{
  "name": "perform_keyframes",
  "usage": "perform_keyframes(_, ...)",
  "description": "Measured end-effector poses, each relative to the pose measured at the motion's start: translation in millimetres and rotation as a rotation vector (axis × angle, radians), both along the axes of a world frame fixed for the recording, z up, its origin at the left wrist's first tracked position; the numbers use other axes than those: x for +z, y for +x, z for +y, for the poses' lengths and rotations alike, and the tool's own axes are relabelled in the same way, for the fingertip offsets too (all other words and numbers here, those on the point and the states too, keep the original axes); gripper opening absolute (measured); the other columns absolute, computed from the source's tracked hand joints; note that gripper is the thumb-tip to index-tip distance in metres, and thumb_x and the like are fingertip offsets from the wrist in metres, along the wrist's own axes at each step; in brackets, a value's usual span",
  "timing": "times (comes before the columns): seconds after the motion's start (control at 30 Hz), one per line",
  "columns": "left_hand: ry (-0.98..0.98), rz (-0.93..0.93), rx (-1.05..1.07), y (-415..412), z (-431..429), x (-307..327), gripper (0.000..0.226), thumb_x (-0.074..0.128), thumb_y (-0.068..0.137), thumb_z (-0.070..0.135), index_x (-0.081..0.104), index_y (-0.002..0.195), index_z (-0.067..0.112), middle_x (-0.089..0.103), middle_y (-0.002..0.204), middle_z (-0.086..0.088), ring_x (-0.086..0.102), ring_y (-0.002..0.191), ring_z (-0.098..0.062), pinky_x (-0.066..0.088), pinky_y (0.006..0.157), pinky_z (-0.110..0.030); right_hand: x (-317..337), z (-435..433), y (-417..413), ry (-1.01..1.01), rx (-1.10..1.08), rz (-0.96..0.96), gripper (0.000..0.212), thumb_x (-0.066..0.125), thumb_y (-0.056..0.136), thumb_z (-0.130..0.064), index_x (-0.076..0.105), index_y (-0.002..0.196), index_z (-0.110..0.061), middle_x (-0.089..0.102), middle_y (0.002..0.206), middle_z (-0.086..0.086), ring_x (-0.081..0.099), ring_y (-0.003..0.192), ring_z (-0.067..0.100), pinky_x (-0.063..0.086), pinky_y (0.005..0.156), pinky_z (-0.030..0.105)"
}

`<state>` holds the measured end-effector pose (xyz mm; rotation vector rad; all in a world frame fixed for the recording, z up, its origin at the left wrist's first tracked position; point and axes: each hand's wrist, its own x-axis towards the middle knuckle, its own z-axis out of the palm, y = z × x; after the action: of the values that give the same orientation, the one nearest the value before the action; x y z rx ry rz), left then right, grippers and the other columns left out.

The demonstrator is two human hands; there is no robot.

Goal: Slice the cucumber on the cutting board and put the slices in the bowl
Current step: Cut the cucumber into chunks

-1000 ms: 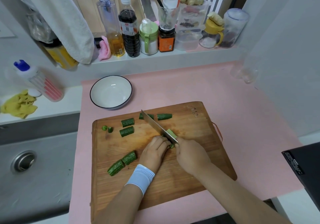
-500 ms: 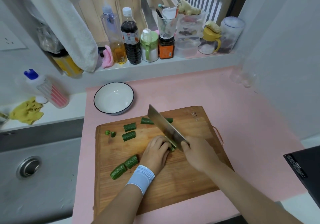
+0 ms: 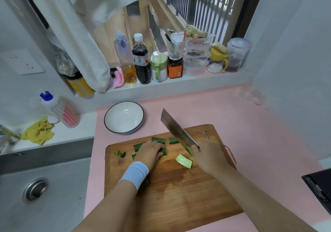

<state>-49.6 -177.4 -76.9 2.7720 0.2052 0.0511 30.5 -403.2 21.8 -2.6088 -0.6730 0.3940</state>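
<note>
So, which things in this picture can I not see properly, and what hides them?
Head view, all:
1. Cleaver handle: hidden inside the right hand.
2. Cucumber piece held by the left hand: mostly covered by its fingers.
3. Green piece: half hidden under the wristband.
4. Black object: cut off by the right edge.
5. Bottle labels: too small to read.
</note>
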Motion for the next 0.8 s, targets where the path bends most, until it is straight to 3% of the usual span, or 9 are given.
perform_keyframes(0.17,0.124,0.029,-0.028,8,7,0,0.03,0.054,0.095,0.034,0.066,0.121,0.025,0.064,0.114,0.0,0.053,0.11,-0.025,0.04,0.094,-0.036,-1,7,12,-0.013,-0.035,0.014,0.033,0.043,0.102,-0.03,0.047,0.07,-0.028,0.054,0.068,-0.009,0.054,0.07,0.013,0.046,0.063,0.031)
perform_keyframes(0.27,0.089,-0.068,-0.065,5,-8,-4,0.035,0.047,0.091,0.04,0.064,0.12,0.028,0.061,0.108,0.004,0.051,0.103,-0.023,0.041,0.086,-0.036,-3,6,18,-0.002,-0.053,0.039,0.032,0.04,0.101,-0.032,0.047,0.07,-0.029,0.057,0.07,-0.009,0.058,0.072,0.016,0.053,0.068,0.036)
perform_keyframes(0.33,0.047,-0.108,-0.185,5,-27,-2,0.04,0.054,0.084,0.042,0.06,0.122,0.029,0.057,0.111,0.005,0.048,0.101,-0.02,0.04,0.083,-0.034,-4,4,21,0.01,-0.053,0.047,0.028,0.039,0.101,-0.035,0.055,0.078,-0.03,0.061,0.074,-0.008,0.06,0.073,0.016,0.057,0.07,0.039)
perform_keyframes(0.47,0.027,-0.034,-0.394,16,-52,-1,0.055,0.07,0.073,0.039,0.058,0.125,0.027,0.052,0.12,0.005,0.047,0.111,-0.02,0.039,0.095,-0.034,-2,-2,26,0.002,-0.051,0.07,0.027,0.038,0.104,-0.033,0.058,0.086,-0.027,0.06,0.081,-0.007,0.058,0.077,0.013,0.047,0.062,0.03)
perform_keyframes(0.6,-0.004,0.023,-0.356,29,-56,4,0.047,0.071,0.081,0.035,0.061,0.126,0.025,0.052,0.113,0.001,0.05,0.103,-0.022,0.043,0.091,-0.037,-5,-9,29,0.009,-0.058,0.073,0.029,0.039,0.102,-0.032,0.053,0.078,-0.026,0.059,0.08,-0.005,0.056,0.077,0.015,0.044,0.062,0.031)
perform_keyframes(0.7,0.059,0.053,-0.298,33,-50,7,0.045,0.059,0.091,0.047,0.057,0.131,0.028,0.056,0.113,0.0,0.05,0.104,-0.022,0.04,0.094,-0.037,-9,-12,29,0.012,-0.071,0.06,0.029,0.041,0.1,-0.032,0.056,0.077,-0.024,0.06,0.079,-0.002,0.055,0.075,0.015,0.043,0.06,0.031)
perform_keyframes(0.8,0.059,0.115,-0.142,34,-41,13,0.035,0.042,0.096,0.055,0.06,0.113,0.031,0.062,0.107,0.003,0.052,0.103,-0.021,0.036,0.096,-0.033,-10,-12,29,0.028,-0.066,0.057,0.029,0.042,0.101,-0.031,0.06,0.08,-0.021,0.059,0.076,-0.004,0.057,0.071,0.014,0.05,0.062,0.033)
